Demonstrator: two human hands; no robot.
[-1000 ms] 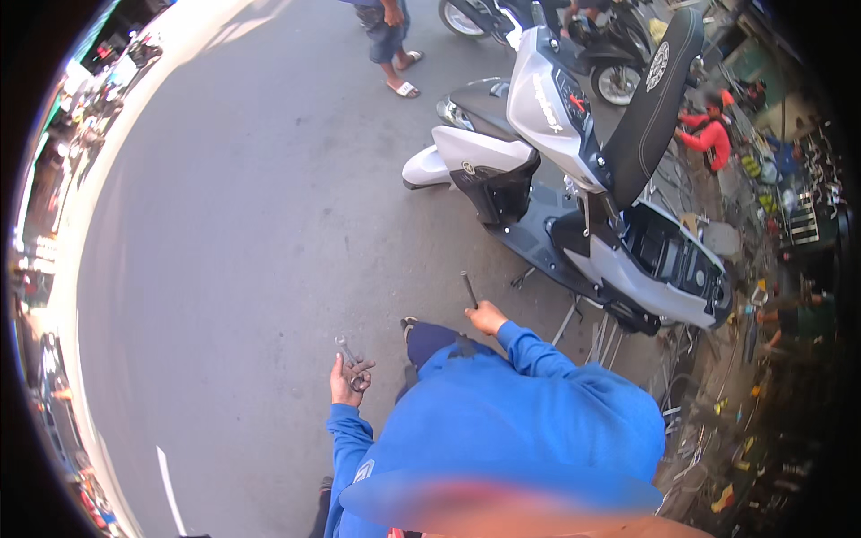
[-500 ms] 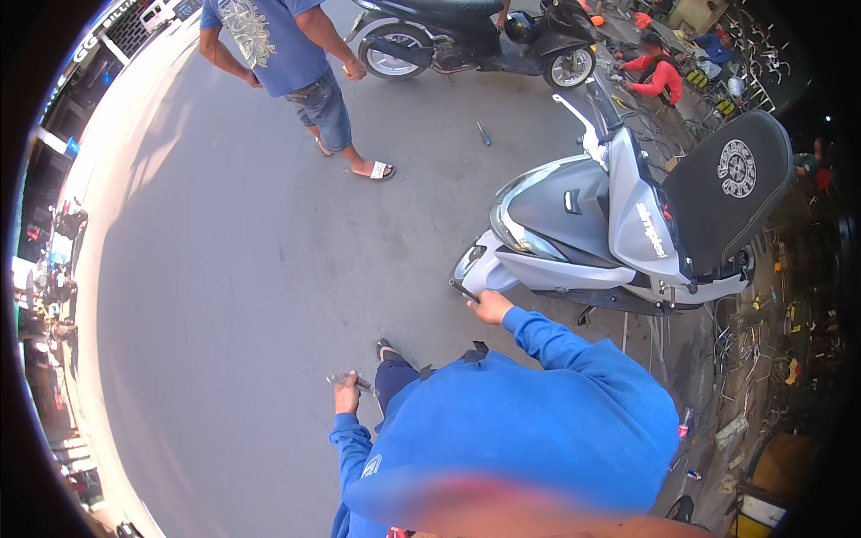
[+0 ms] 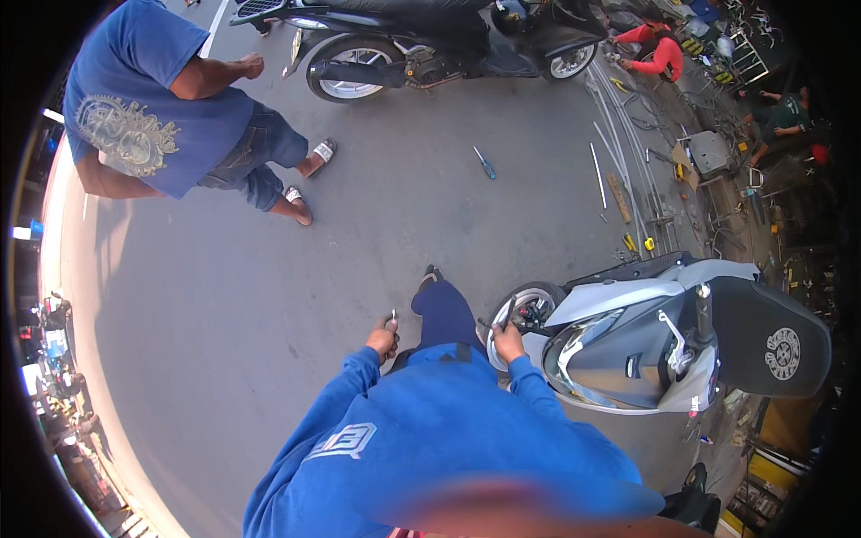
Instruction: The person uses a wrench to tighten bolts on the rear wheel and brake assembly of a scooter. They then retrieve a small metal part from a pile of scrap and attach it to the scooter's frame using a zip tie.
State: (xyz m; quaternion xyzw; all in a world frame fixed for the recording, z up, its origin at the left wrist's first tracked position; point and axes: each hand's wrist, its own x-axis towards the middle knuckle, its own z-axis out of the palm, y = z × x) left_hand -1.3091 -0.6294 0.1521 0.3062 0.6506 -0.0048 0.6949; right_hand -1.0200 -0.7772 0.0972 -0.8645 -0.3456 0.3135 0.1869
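My left hand (image 3: pixel 382 341), out in front of my body, is closed around a small metal tool whose tip shows above the fingers; its exact kind is unclear. Close to the front wheel (image 3: pixel 529 309) of a white and grey scooter (image 3: pixel 619 350), my right hand (image 3: pixel 508 342) is closed on a thin dark bar-shaped piece. I cannot tell whether that hand touches the scooter. A screwdriver (image 3: pixel 485 166) with a blue handle lies on the pavement ahead.
A person in a blue shirt (image 3: pixel 148 125) stands at the left. Across the far side is a black scooter (image 3: pixel 448 45). Long metal rods (image 3: pixel 619 148), tools and scrap lie along the right, where a person in red (image 3: pixel 659 58) crouches.
My view has turned and moved forward, so the white scooter now sits lower at the right. My right hand has come back nearer my body. The standing person appears farther left, turned differently.
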